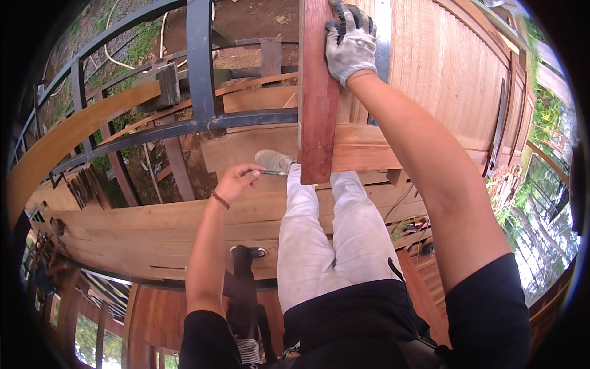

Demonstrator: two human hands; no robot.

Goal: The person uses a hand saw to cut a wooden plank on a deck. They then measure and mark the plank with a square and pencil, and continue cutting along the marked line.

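Note:
My bare left hand [237, 182], a beaded bracelet on its wrist, is closed in a pinch round one end of a slim dark pencil [271, 173]. The pencil's light tip points right, toward a reddish-brown wooden plank [317, 123]. A small space lies between tip and plank. At the plank's far right edge is my right hand [353, 49], in a grey work glove with dark fingertips. Its fingers curl at that edge, thumb side against the wood; part of the grip is hidden. Under the plank runs a lighter wooden board [362, 147].
A dark metal frame [200, 67] stands ahead on the left, with a curved wooden strip [80, 144] beside it. Pale panelled wood [448, 67] fills the right. Planks [153, 230] form the floor under me. Another person's shod foot [255, 252] is close behind my left arm. Cables [412, 227] lie at right.

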